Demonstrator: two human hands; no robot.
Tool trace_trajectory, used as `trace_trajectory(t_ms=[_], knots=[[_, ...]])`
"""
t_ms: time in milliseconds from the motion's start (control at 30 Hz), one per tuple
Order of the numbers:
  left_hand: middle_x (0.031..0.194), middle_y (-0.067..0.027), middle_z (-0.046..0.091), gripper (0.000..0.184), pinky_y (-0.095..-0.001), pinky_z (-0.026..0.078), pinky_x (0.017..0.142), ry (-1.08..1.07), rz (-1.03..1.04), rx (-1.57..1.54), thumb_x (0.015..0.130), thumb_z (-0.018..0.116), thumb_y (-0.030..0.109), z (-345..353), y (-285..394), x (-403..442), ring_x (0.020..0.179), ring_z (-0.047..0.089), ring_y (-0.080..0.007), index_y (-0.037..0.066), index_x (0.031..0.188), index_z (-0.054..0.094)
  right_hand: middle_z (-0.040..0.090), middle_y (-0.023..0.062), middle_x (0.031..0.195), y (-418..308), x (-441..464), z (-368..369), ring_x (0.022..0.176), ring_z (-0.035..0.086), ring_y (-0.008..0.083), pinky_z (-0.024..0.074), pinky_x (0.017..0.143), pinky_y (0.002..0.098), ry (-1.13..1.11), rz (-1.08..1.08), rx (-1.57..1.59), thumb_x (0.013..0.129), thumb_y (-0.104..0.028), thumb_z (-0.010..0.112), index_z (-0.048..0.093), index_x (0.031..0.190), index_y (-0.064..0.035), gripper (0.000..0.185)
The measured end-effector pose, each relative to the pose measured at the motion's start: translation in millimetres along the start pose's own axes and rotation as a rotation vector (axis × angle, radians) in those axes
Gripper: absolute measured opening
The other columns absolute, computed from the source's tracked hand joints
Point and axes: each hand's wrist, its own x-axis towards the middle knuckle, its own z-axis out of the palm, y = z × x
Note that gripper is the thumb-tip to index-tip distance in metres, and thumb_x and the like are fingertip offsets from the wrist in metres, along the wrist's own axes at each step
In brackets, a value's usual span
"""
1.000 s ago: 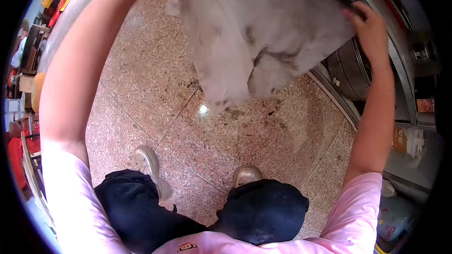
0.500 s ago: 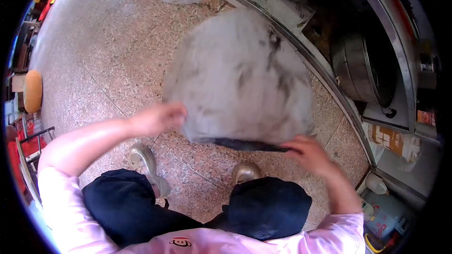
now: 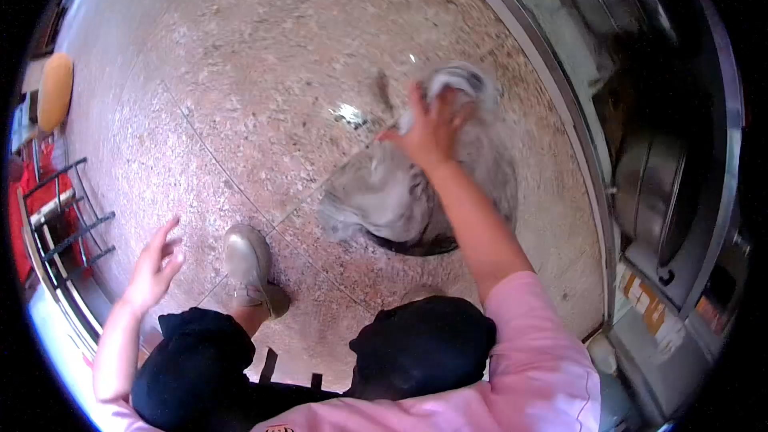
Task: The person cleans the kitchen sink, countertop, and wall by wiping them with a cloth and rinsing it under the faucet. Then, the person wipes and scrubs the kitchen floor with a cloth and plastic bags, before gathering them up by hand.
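A grey, dark-stained cloth (image 3: 388, 196) lies bunched up on the floor in front of me. It has a dark edge (image 3: 416, 246) on the side nearest me. My right hand (image 3: 434, 130) is stretched out over its far part, thumb and fingers spread. Just beyond those fingertips is a pale, crumpled bit (image 3: 460, 80), blurred by motion; whether the fingers press on it I cannot tell. Away to the left, my left hand (image 3: 154, 264) hovers beside my shoe with its fingers apart and nothing in it.
Speckled stone tiles (image 3: 232, 104) make up the floor, with a wet-looking shine near the cloth. Along the right runs a metal-edged shelf unit (image 3: 588, 184) holding large round metal pots (image 3: 648, 184). A black metal rack (image 3: 68, 224) stands at left. My shoe (image 3: 246, 256) is close by.
The cloth, spread wide before, is now gathered into a smaller heap. My right hand has left its near edge and reached to the far side. My left hand has drawn back to the left.
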Motion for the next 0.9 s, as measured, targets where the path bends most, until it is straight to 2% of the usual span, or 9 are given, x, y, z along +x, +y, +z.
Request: trace_trajectory(t_ms=[167,233,300,367,433,500,633,800,900], knots=[[0.136,-0.0093,0.036,0.051,-0.0315,0.040,0.092,0.120,-0.227,-0.312,0.089,0.049,0.011,14.2,-71.2,-75.4,0.110,0.050,-0.0215,0.010,0.136,0.029,0.015,0.0283,0.140,-26.3,-75.1,22.8,0.133,0.000,0.0411,0.0011,0.097,0.0683,-0.343,-0.480,-0.034,0.059,-0.077,0.051,0.029,0.137,-0.0156,0.101],[0.137,-0.0090,0.036,0.052,-0.0304,0.039,0.091,0.243,-0.306,-0.510,0.090,0.048,0.016,30.6,-110.5,-101.7,0.109,0.050,-0.0209,0.012,0.137,0.027,0.011,0.0277,0.141,16.5,-109.3,20.0,0.134,0.000,0.0396,-0.0003,0.098,0.0672,-0.337,-0.455,0.038,0.061,-0.077,0.050,0.024,0.139,-0.0161,0.103],[0.138,-0.0089,0.035,0.054,-0.0295,0.039,0.090,0.346,-0.358,-0.649,0.090,0.048,0.019,48.8,-133.3,-101.8,0.109,0.050,-0.0205,0.013,0.138,0.025,0.023,0.0298,0.137,37.3,-90.6,9.8,0.131,0.014,0.0434,0.0047,0.100,0.0642,-0.063,-0.327,-0.012,0.065,-0.071,0.053,0.018,0.140,-0.0116,0.102],[0.138,-0.0088,0.034,0.056,-0.0288,0.038,0.089,0.413,-0.399,-0.715,0.090,0.049,0.022,67.5,-146.4,-109.8,0.108,0.050,-0.0203,0.014,0.139,0.023,0.028,0.0285,0.135,34.6,-33.6,19.3,0.126,0.024,0.0458,0.0111,0.103,0.0577,-0.013,0.022,-0.085,0.068,-0.067,0.054,0.015,0.140,-0.0072,0.102],[0.139,-0.0092,0.034,0.058,-0.0288,0.039,0.088,0.373,-0.370,-0.755,0.089,0.051,0.023,72.9,-156.4,-116.3,0.109,0.051,-0.0209,0.014,0.139,0.023,0.033,0.0266,0.132,-3.9,46.1,12.3,0.121,0.033,0.0432,0.0181,0.103,0.0521,-0.016,0.118,0.143,0.069,-0.063,0.056,0.021,0.138,-0.0034,0.098],[0.139,-0.0094,0.033,0.059,-0.0291,0.039,0.088,0.399,-0.327,-0.708,0.089,0.052,0.023,73.8,-169.5,-118.6,0.109,0.051,-0.0210,0.014,0.140,0.022,0.037,0.0242,0.130,-53.4,84.1,25.9,0.118,0.037,0.0375,0.0227,0.101,0.0505,-0.043,-0.234,0.223,0.070,-0.060,0.059,0.027,0.136,-0.0060,0.091],[0.138,-0.0090,0.034,0.060,-0.0294,0.039,0.087,0.448,-0.246,-0.735,0.089,0.052,0.023,78.3,-156.7,-105.6,0.109,0.051,-0.0211,0.014,0.140,0.022,0.030,0.0231,0.136,-139.7,43.5,26.0,0.129,0.024,0.0344,0.0167,0.106,0.0478,-0.278,-0.658,-0.013,0.071,-0.058,0.059,0.029,0.137,-0.0137,0.085],[0.137,-0.0084,0.035,0.064,-0.0309,0.039,0.087,0.427,-0.224,-0.777,0.087,0.055,0.031,94.2,-155.0,-106.0,0.108,0.051,-0.0215,0.015,0.139,0.023,0.013,0.0201,0.144,-98.4,-7.3,-11.7,0.134,0.013,0.0360,0.0114,0.106,0.0524,-0.723,-0.894,0.167,0.066,-0.056,0.065,0.025,0.139,-0.0176,0.091],[0.137,-0.0082,0.036,0.064,-0.0300,0.039,0.087,0.449,-0.267,-0.868,0.087,0.055,0.031,107.8,-176.8,-122.1,0.107,0.051,-0.0204,0.015,0.139,0.022,0.003,0.0190,0.146,-49.9,-23.6,-31.5,0.133,0.003,0.0415,0.0090,0.099,0.0648,-0.689,-0.839,-0.167,0.062,-0.052,0.070,0.025,0.138,-0.0239,0.093]])
